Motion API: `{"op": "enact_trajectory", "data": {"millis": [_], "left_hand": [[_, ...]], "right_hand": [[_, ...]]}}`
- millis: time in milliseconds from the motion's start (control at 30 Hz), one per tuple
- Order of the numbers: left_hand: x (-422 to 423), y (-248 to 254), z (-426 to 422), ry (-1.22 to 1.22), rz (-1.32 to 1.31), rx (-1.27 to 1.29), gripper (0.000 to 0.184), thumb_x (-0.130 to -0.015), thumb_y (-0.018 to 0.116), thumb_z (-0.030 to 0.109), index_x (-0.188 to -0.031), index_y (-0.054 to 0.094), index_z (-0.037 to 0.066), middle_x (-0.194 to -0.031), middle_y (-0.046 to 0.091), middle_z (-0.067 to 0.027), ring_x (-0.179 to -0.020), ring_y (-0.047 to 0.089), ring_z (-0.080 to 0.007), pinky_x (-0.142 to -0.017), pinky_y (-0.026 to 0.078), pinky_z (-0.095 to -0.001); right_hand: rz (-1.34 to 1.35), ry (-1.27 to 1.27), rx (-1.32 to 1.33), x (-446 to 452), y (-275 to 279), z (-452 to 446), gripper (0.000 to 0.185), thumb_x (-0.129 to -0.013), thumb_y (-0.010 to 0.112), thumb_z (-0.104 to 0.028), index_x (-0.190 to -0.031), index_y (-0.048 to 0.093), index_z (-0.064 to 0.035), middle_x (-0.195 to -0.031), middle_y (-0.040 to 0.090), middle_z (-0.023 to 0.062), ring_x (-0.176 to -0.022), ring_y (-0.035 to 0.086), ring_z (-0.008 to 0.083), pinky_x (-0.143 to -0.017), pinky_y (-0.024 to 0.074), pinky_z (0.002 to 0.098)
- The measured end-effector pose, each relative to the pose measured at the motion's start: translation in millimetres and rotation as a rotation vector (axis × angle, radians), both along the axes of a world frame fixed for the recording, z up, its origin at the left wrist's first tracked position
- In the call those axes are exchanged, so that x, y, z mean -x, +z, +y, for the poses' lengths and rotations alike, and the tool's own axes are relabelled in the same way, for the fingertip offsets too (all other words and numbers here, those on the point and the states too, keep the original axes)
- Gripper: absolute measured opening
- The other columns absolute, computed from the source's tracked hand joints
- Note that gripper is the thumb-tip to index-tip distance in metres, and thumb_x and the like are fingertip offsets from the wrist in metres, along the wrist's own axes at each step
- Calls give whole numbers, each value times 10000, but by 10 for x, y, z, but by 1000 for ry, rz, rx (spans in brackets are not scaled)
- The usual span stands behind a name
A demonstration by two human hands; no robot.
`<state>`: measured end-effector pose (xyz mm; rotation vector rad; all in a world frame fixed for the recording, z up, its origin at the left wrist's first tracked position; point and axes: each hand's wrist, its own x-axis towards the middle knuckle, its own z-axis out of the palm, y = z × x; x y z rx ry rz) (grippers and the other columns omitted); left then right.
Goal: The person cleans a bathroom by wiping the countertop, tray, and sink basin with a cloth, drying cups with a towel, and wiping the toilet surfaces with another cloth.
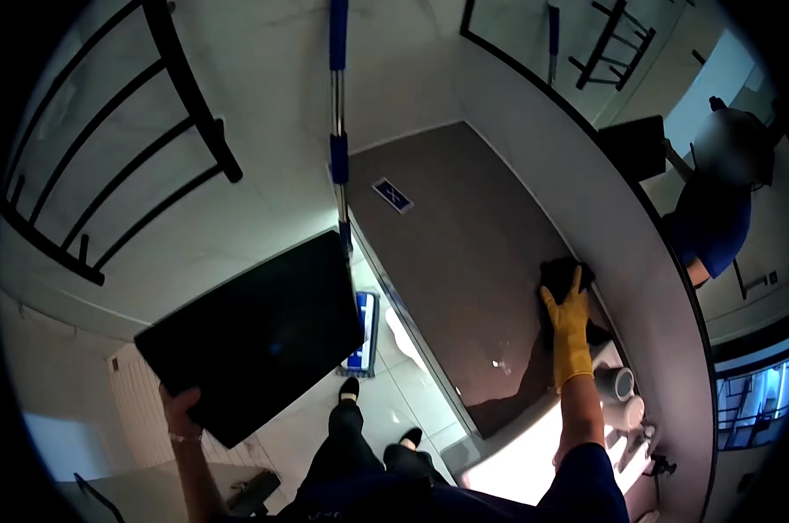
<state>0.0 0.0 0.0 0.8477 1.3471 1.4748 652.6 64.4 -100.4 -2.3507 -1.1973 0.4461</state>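
My left hand (182, 410), bare, grips the near left corner of a flat black rectangular panel (255, 336); I cannot tell whether it is a tray or a board. The panel is held up over the floor, beside the counter. In a yellow rubber glove, my right hand (570, 327) presses on a bunched black cloth (567, 272) with its fingers partly spread. That cloth lies on the brown countertop (451, 253), against the back edge below the mirror. Part of it is hidden beneath the glove.
A blue-and-silver mop pole (338, 157) leans at the counter's far left corner, its flat head (361, 336) on the tiles. A small blue-and-white packet (392, 195) lies on the counter. Cups (619, 383) stand near my right forearm. A black towel rack (142, 139) projects from the left wall.
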Motion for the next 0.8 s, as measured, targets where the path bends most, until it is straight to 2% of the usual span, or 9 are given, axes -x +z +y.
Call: {"op": "enact_trajectory", "data": {"millis": [100, 167, 233, 300, 367, 500, 633, 700, 800], "left_hand": [[318, -45, -249, 87, 180, 357, 599, -442, 701, 108, -1021, 618, -21, -871, 628, -63, -708, 578, -200, -601, 494, -336], [1092, -380, -102, -61, 358, 505, 603, -457, 690, 137, -1039, 619, -5, -909, 623, -67, -840, 579, -224, -680, 498, -351], [882, -360, 425, 147, 460, 597, 523, -457, 663, 140, -963, 646, 11, -845, 618, -58, -726, 575, -212, -609, 475, -331], [1361, -845, 259, 29, 438, 676, 455, -472, 648, 101, -918, 656, 8, -803, 620, -52, -690, 571, -202, -615, 468, -314], [1667, -1255, 13, 11, 384, 738, 456, -686, 721, 106, -1083, 612, -88, -942, 654, -107, -785, 603, -245, -755, 508, -365], [1533, -1417, -259, 227, 237, 771, 420, -680, 702, 45, -1077, 623, -64, -966, 649, -111, -813, 605, -256, -748, 503, -362], [1974, -1775, -522, 307, 367, 870, 433, -652, 709, -3, -1073, 626, -66, -968, 647, -111, -823, 599, -255, -742, 502, -373], [2247, -1961, -575, 225, 246, 849, 362, -694, 688, 18, -1045, 641, -58, -935, 651, -115, -786, 601, -258, -738, 504, -364], [2103, -2131, -336, 276, 410, 839, 403, -505, 636, 26, -907, 653, 8, -800, 633, -39, -671, 578, -203, -650, 478, -304]], "right_hand": [[-381, -177, 147, 54, -72, 243, 925, -786, 641, -514, -1489, 115, -226, -1421, 318, 280, -1309, 321, 422, -1071, 246, 507], [-291, -83, 132, 322, -172, 1070, 922, -784, 640, -517, -1488, 119, -229, -1383, 361, 297, -1277, 360, 432, -1069, 245, 504], [-312, 27, -69, 424, -218, 2100, 910, -788, 635, -514, -1488, 131, -226, -1373, 380, 304, -1278, 356, 450, -1072, 246, 490], [-238, 109, -85, 504, -289, 2839, 936, -764, 666, -500, -1488, 129, -246, -1380, 370, 313, -1261, 379, 465, -1061, 294, 475], [-206, 101, -57, 672, -265, 3585, 928, -745, 694, -436, -1482, 155, -270, -1382, 389, 284, -1258, 397, 445, -1048, 335, 437], [-130, 142, -15, 1184, -147, 4522, 885, -717, 713, -350, -1463, 248, -251, -1383, 433, 210, -1256, 429, 381, -1047, 352, 391], [83, 652, -139, 1187, -209, 4397, 810, -580, 734, -3, -1327, 502, -209, -1339, 506, 130, -1252, 456, 286, -1029, 371, 309], [98, 863, -11, 1248, -90, 3950, 762, -564, 734, 28, -1259, 569, -236, -1345, 492, 146, -1279, 416, 310, -1047, 349, 314], [-18, 852, -23, 1178, -142, 3100, 634, -556, 763, 34, -1124, 660, -229, -1358, 470, 177, -1302, 379, 327, -1089, 268, 373]]}}
